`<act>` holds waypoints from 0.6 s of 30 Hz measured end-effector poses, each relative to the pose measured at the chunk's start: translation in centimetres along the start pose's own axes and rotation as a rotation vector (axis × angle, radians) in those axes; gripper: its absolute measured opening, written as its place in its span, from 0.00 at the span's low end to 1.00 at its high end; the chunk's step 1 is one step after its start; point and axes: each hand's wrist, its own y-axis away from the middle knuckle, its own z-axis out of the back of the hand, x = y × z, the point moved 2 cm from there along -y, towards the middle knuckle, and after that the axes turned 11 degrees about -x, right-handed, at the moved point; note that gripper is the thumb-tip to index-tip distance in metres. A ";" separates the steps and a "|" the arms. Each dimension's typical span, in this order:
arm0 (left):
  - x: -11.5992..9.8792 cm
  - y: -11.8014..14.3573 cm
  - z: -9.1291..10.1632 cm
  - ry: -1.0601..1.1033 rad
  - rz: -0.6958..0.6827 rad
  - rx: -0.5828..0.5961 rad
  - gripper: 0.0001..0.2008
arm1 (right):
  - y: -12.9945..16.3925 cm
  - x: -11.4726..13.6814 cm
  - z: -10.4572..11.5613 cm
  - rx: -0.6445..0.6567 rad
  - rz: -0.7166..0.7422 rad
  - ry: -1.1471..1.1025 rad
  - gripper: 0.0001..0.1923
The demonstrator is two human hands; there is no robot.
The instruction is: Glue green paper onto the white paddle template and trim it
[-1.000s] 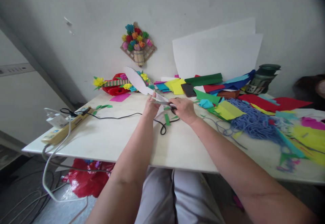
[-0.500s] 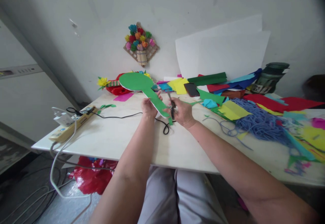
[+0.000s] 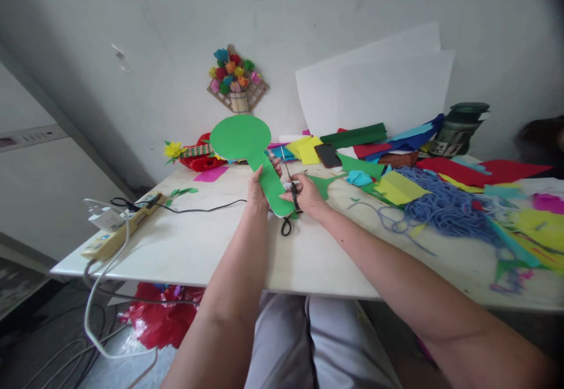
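Observation:
My left hand (image 3: 257,189) grips the handle of a green paddle-shaped cutout (image 3: 240,137), its round end raised toward the wall and its flat face toward me. My right hand (image 3: 307,194) holds black-handled scissors (image 3: 289,184) with the blades pointing up along the right edge of the green handle. Both hands hover over the middle of the pale table (image 3: 185,248).
A power strip (image 3: 118,228) with a black cable (image 3: 207,207) lies at the left. Coloured paper sheets (image 3: 396,186), blue yarn (image 3: 445,210), a dark phone (image 3: 328,155) and a green jar (image 3: 460,127) crowd the right. White sheets (image 3: 374,92) lean on the wall beside a paper-flower decoration (image 3: 235,77). Another person sits at the far right edge (image 3: 544,142).
My left hand turned the cutout from its white side, lying edge-on, to its green face and tilted it upright. The scissors moved from flat at the handle to pointing up beside it.

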 end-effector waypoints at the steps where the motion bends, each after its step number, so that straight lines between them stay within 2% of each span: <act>1: 0.1 -0.1 0.1 -0.001 0.000 -0.021 0.13 | -0.1 0.0 0.0 0.009 -0.021 -0.049 0.22; 3: 0.3 -0.4 0.1 -0.032 -0.001 -0.070 0.18 | -0.2 0.0 0.0 0.001 -0.055 -0.115 0.23; 6: 0.3 -0.5 0.0 -0.121 0.007 -0.143 0.32 | -0.5 0.0 0.3 -0.050 -0.063 -0.156 0.23; 8: 0.2 -0.6 -0.1 -0.163 0.014 -0.173 0.36 | -0.7 0.1 0.5 -0.078 -0.063 -0.169 0.22; 10: 0.2 -0.7 0.0 -0.191 -0.006 -0.192 0.34 | -0.8 0.0 0.7 -0.090 -0.072 -0.176 0.22; 14: 0.8 -1.1 0.4 -0.257 -0.107 -0.247 0.21 | -0.9 0.0 0.9 -0.080 -0.088 -0.161 0.22; 16: 1.1 -1.3 0.6 -0.258 -0.151 -0.319 0.20 | -1.0 -0.2 1.0 -0.075 -0.079 -0.134 0.22; 18: 1.3 -1.3 0.7 -0.226 -0.137 -0.355 0.23 | -1.1 -0.5 1.0 -0.076 -0.070 -0.106 0.22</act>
